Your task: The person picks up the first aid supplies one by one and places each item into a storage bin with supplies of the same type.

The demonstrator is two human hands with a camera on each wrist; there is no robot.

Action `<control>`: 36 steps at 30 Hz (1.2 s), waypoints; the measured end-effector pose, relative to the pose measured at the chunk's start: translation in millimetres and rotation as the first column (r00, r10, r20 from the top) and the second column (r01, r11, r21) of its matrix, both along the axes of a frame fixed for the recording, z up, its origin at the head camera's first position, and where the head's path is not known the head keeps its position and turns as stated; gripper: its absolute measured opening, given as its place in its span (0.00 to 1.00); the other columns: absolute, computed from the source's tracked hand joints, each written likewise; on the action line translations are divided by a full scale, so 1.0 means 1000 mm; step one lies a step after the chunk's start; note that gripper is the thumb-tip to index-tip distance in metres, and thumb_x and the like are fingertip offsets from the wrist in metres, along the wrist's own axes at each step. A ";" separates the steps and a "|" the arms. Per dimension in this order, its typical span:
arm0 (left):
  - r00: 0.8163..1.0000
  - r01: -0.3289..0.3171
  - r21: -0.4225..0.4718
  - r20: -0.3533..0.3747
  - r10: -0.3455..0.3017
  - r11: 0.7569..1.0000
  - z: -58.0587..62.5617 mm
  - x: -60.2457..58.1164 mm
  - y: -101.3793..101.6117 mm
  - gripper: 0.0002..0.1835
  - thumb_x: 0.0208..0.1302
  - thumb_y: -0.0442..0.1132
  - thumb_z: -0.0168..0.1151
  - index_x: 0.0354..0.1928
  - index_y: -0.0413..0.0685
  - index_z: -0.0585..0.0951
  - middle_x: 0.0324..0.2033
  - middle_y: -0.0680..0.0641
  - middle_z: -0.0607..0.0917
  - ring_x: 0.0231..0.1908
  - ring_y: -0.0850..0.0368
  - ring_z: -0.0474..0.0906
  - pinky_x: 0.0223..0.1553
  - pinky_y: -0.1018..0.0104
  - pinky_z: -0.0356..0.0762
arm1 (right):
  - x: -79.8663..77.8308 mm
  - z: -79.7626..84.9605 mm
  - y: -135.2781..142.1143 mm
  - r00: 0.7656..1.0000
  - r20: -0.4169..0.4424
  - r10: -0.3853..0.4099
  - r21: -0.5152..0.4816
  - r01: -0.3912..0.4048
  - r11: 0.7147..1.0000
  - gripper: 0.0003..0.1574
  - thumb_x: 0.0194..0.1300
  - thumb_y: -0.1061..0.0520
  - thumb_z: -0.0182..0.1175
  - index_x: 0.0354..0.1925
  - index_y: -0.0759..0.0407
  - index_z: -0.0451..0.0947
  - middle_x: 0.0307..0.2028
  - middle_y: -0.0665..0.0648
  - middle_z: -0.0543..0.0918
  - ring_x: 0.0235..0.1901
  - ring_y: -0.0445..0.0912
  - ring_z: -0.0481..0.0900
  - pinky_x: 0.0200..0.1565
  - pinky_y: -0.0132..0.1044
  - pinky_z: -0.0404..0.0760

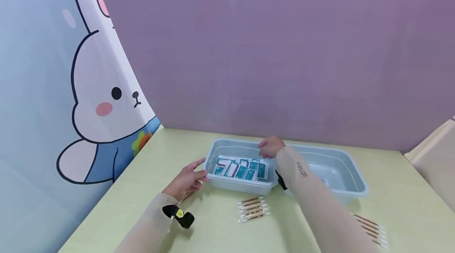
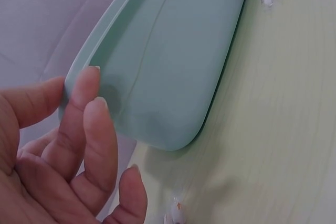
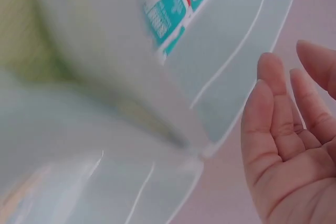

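A light blue plastic basin (image 1: 237, 184) holds several flat teal-and-white packets (image 1: 245, 172). At its left end, my left hand (image 1: 186, 180) pinches the rim between thumb and forefinger. The left wrist view shows the other fingers of this hand (image 2: 68, 156) loosely bent below the rim of the basin (image 2: 173, 66). Over the far right corner of the same basin is my right hand (image 1: 271, 147). In the right wrist view the fingers of that hand (image 3: 294, 145) are loosely extended along the outside of the rim, the thumb apart from them.
A second light blue basin (image 1: 328, 162) adjoins on the right, with a small white item (image 1: 325, 182) inside. Bundled cotton swabs (image 1: 253, 208) lie in front, another swab bundle (image 1: 371, 229) at the right. A swab end (image 1: 187, 196) shows below my left hand. A purple panel (image 1: 270, 55) stands behind.
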State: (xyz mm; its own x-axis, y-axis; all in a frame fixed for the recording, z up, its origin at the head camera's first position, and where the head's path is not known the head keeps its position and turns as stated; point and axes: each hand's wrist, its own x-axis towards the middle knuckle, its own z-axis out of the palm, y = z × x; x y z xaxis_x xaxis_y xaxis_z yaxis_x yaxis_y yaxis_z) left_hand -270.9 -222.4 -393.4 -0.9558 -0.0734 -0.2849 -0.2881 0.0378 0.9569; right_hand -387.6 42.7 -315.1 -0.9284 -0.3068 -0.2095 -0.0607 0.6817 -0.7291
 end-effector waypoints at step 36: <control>1.000 0.023 0.010 -0.015 -0.022 1.000 -0.008 -0.002 -0.010 0.30 0.70 0.40 0.55 0.72 0.50 0.61 0.29 0.47 0.84 0.22 0.57 0.73 0.32 0.67 0.74 | 0.101 -0.004 0.167 0.875 -0.281 0.394 -0.025 -0.417 0.909 0.18 0.59 0.65 0.63 0.47 0.74 0.77 0.29 0.48 0.79 0.29 0.34 0.74 0.31 0.32 0.75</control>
State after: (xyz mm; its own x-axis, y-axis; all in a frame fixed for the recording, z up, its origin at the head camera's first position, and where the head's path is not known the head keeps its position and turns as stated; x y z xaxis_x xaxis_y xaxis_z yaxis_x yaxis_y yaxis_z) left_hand -272.5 -232.4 -401.8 -0.9612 -0.0490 -0.2714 -0.2732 0.0344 0.9614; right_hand -287.0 209.5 -318.9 -0.7360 -0.6736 0.0671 -0.5162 0.4943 -0.6994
